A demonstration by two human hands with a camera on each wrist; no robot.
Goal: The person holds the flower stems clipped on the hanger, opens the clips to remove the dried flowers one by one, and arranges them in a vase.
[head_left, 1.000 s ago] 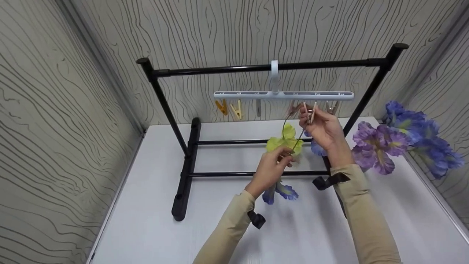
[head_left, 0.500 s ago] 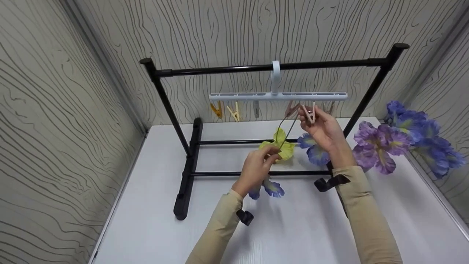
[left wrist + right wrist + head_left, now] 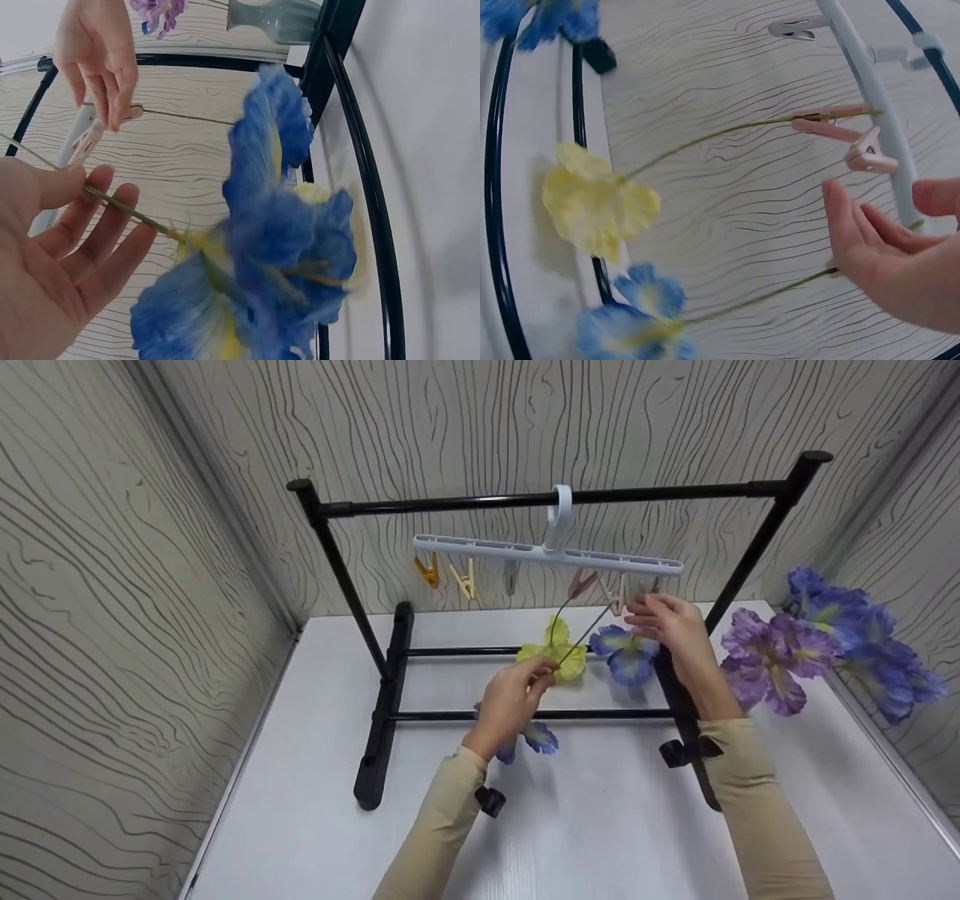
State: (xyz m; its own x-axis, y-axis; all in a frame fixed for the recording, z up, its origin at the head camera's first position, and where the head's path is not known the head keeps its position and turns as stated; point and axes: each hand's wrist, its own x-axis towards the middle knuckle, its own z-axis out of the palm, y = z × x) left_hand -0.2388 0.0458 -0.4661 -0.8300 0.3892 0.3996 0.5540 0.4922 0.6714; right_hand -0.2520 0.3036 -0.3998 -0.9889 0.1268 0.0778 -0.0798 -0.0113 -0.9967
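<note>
My left hand (image 3: 511,701) pinches the thin green stem (image 3: 124,208) of a blue artificial iris (image 3: 289,240) between thumb and fingers, its bloom hanging below the hand. The stem's upper end overlaps a pale pink clothespin (image 3: 616,601) in the head view. Just right of that clothespin is my right hand (image 3: 671,626), fingers loosely extended and holding nothing. A light blue hanger (image 3: 487,547) carries the row of clothespins, its right end tilted down. A yellow iris (image 3: 600,202) hangs by its stem from a darker pink clothespin (image 3: 829,124). Another blue iris (image 3: 641,319) hangs behind my right hand.
The hanger hooks over the top bar of a black rack (image 3: 450,502) on a white table (image 3: 300,780). Orange (image 3: 427,571), cream (image 3: 465,581) and grey (image 3: 511,577) clothespins hang at left. Purple (image 3: 780,664) and blue irises (image 3: 870,637) stand right, with a glass vase (image 3: 277,21) nearby.
My right hand has let go of the pale pink clothespin and drawn slightly right. My left hand has moved left with the blue iris. The hanger has shifted left and tipped down at its right end.
</note>
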